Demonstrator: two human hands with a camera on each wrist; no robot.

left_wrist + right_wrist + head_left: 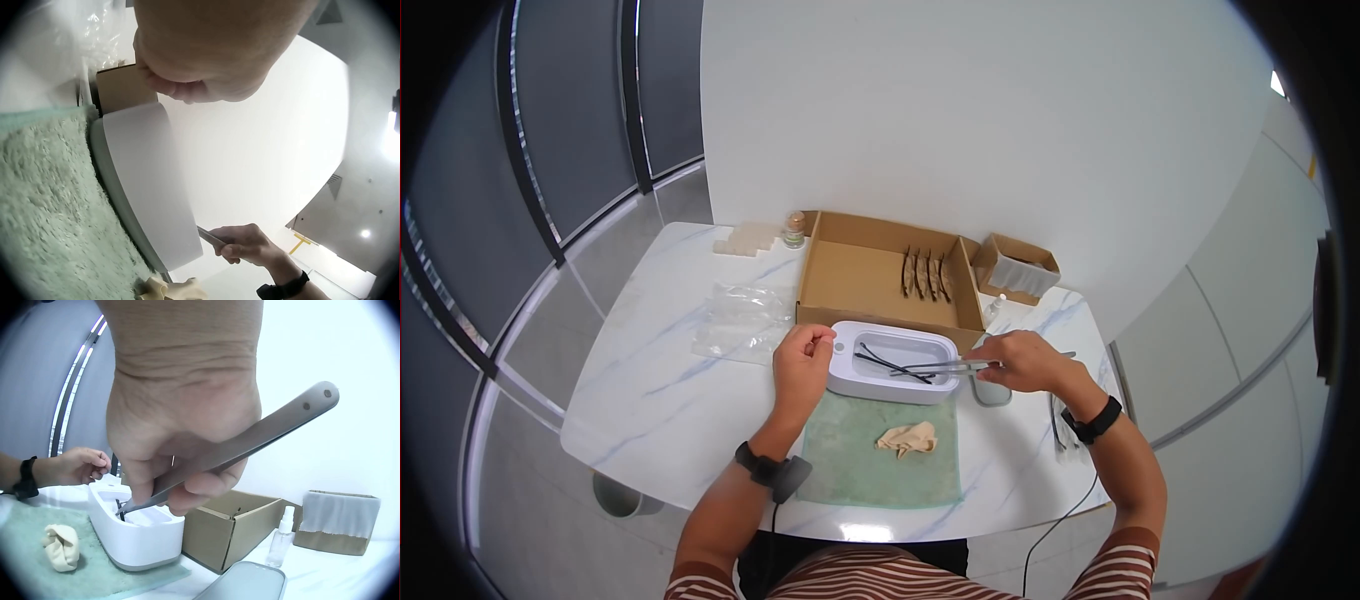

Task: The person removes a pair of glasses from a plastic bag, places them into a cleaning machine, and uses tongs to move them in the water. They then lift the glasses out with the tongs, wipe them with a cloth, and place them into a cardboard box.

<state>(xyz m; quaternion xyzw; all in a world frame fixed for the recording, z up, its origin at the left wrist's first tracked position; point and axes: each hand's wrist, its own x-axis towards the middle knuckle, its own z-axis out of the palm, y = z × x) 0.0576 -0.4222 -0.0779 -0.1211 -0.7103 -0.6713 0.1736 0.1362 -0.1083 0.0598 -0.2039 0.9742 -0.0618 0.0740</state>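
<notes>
A white oblong tub (pixel 890 389) stands at the back edge of a green cloth (pixel 880 480), with thin dark curved strips (pixel 885 363) lying crossed in its basin. My right hand (pixel 1025 361) grips metal tweezers (pixel 250 437), their tips down in the basin by the strips; whether they pinch one I cannot tell. At the tub's left end, my left hand (pixel 802 365) is held with curled fingers and nothing visible in them. The left wrist view shows the tub's outer wall (pixel 147 181), which hides the basin.
Behind the tub is a cardboard tray (pixel 850 270) with several dark curved strips on brown pieces. A small box (pixel 334 537), spray bottle (pixel 281 540) and grey case (pixel 247 584) are on the right. Clear plastic bags (pixel 745 320) lie left; a beige cloth (pixel 908 438) lies in front.
</notes>
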